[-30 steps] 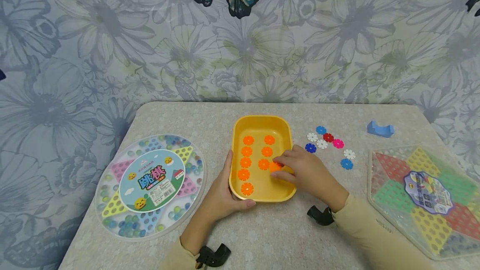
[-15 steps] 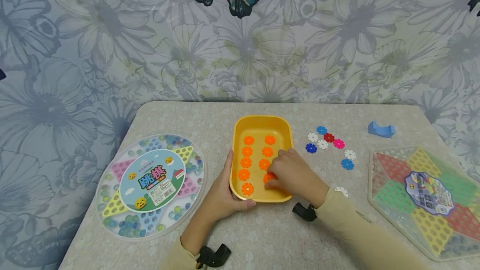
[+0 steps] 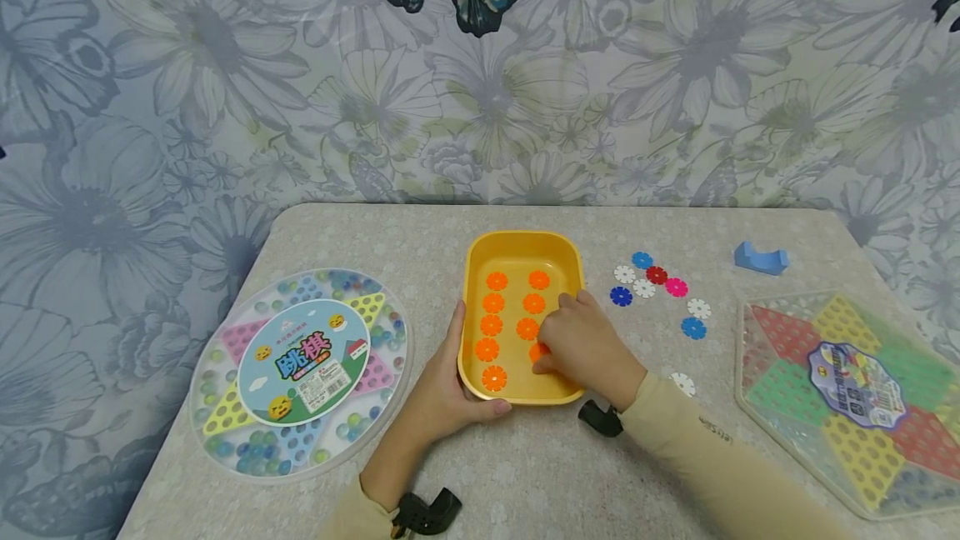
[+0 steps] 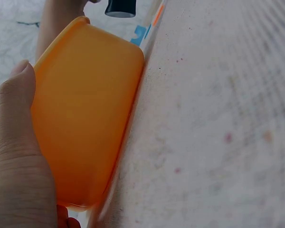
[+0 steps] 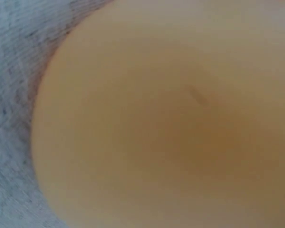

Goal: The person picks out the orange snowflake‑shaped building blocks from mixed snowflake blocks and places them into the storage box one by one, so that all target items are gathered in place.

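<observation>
A yellow plastic tray (image 3: 525, 255) lies on the table in the head view, with orange flower-shaped discs (image 3: 491, 325) in two columns on its floor. My left hand (image 3: 438, 398) grips its near left corner, thumb along the front and a finger up the left side. The left wrist view shows the thumb (image 4: 20, 95) against the outside of the tray (image 4: 88, 104). My right hand (image 3: 583, 348) reaches over the right wall, fingers curled, pinching an orange flower-shaped disc (image 3: 537, 352) at the lower end of the right column. That disc is partly hidden. A sleeve (image 5: 156, 118) fills the right wrist view.
Right of the tray lie loose flower-shaped discs in blue, white, red and pink (image 3: 656, 275), and a white one (image 3: 682, 383) nearer the sleeve. A blue plastic stand (image 3: 761, 258) is behind them. Chinese checkers sets flank the tray: round (image 3: 303, 361) at left, hexagonal (image 3: 855, 382) at right.
My right hand has moved left and nearer, bringing the orange disc from beside the right column to its lower end. The left hand and tray stay put.
</observation>
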Available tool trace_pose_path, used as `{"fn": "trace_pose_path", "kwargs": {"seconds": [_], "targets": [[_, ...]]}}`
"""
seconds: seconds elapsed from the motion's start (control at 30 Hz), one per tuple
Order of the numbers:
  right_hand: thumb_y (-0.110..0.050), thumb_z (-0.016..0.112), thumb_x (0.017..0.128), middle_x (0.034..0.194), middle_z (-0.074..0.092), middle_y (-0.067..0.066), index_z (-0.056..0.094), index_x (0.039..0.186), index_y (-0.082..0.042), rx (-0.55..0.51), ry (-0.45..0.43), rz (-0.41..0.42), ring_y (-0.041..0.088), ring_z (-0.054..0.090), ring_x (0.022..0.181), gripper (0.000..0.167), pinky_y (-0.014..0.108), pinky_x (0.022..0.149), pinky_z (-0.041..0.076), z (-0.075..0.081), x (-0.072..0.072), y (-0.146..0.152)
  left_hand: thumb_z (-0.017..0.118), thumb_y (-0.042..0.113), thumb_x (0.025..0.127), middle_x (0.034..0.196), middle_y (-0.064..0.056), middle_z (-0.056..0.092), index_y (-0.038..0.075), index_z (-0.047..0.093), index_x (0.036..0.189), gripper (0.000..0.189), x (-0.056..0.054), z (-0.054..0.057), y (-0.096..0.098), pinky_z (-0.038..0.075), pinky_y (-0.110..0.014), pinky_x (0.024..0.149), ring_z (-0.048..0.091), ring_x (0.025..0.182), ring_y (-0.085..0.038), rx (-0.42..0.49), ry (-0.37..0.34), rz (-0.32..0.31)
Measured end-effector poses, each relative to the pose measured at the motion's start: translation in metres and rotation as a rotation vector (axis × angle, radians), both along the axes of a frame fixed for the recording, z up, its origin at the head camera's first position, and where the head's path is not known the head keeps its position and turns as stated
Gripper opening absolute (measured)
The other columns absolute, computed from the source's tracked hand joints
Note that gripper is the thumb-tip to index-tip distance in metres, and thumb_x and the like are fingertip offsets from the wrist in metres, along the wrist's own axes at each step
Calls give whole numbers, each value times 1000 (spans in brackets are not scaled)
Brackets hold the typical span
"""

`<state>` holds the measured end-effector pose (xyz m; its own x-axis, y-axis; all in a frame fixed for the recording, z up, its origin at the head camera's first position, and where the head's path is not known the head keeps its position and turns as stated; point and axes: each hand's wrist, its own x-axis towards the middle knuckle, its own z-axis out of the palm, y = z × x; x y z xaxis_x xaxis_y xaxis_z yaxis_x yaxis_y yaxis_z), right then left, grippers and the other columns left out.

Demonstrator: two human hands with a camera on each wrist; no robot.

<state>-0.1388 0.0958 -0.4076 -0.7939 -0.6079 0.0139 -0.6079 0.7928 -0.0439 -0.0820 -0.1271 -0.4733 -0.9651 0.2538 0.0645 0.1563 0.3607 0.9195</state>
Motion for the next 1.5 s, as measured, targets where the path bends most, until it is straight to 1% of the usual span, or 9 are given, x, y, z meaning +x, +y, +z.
{"fn": "trace_pose_path", "kwargs": {"seconds": [0.27, 0.43, 0.53, 0.67, 0.77, 0.9, 1.1, 1.27, 1.5], "targets": [[-50, 85, 69, 55, 48, -11, 59, 56, -23, -17, -16, 14, 18, 40, 68, 40, 33, 69, 29, 4, 0, 2, 93, 45, 63, 166, 3, 20, 38, -8, 158, 138, 0, 1, 0, 33, -38, 118, 40, 142, -13, 3, 7, -5], [-44, 82, 77, 76, 68, -9, 77, 82, -20, -151, -45, 8, 16, 45, 73, 25, 31, 70, 33, 17, 2, 14, 93, 45, 63, 166, 4, 21, 39, -7, 158, 138, 0, -1, 0, 33, -38, 118, 39, 143, -12, 6, -1, -3], [-40, 82, 78, 91, 75, -4, 79, 100, -15, -245, -15, -3, 16, 49, 76, 33, 29, 69, 37, 26, 5, 27, 93, 43, 64, 166, 5, 20, 39, -7, 158, 138, 0, -1, 0, 33, -34, 118, 39, 143, -11, 19, -4, -4], [-38, 84, 78, 88, 72, -5, 78, 107, -15, -301, 50, -38, 16, 56, 77, 38, 29, 67, 45, 31, 11, 52, 93, 42, 63, 166, 5, 19, 40, -7, 158, 138, -1, -2, 0, 31, -32, 119, 37, 144, -11, 29, -6, -3], [-38, 83, 78, 88, 71, -5, 76, 112, -15, -287, 28, -92, 16, 59, 81, 41, 33, 71, 48, 29, 18, 73, 94, 41, 63, 166, 5, 19, 39, -7, 158, 138, -1, -2, 1, 30, -31, 119, 37, 144, -11, 38, -7, -7], [-36, 84, 78, 93, 73, -3, 76, 113, -14, -206, -56, -147, 17, 58, 81, 42, 34, 70, 48, 21, 28, 98, 94, 39, 63, 167, 4, 18, 36, -7, 159, 139, -1, -1, 0, 29, -28, 119, 36, 145, -12, 57, -5, -16], [-36, 87, 73, 94, 70, -4, 78, 106, -14, -116, -150, -156, 14, 56, 78, 41, 29, 65, 47, 3, 38, 121, 94, 38, 64, 167, 2, 16, 35, -6, 159, 139, 0, 1, 0, 29, -34, 120, 34, 147, -16, 52, 18, -14], [-35, 86, 74, 89, 67, -10, 79, 99, -18, -124, -160, -193, 12, 51, 77, 32, 26, 63, 40, -5, 43, 127, 94, 38, 64, 167, 1, 16, 29, -6, 160, 139, 0, 2, 0, 29, -32, 119, 35, 146, -17, 51, 26, -11], [-39, 86, 74, 90, 67, -11, 77, 96, -21, -133, -161, -229, 15, 55, 83, 29, 36, 71, 47, -9, 46, 132, 94, 37, 64, 167, 2, 15, 30, -7, 160, 140, 0, 0, 1, 28, -23, 118, 35, 146, -15, 71, 17, -23]]}}
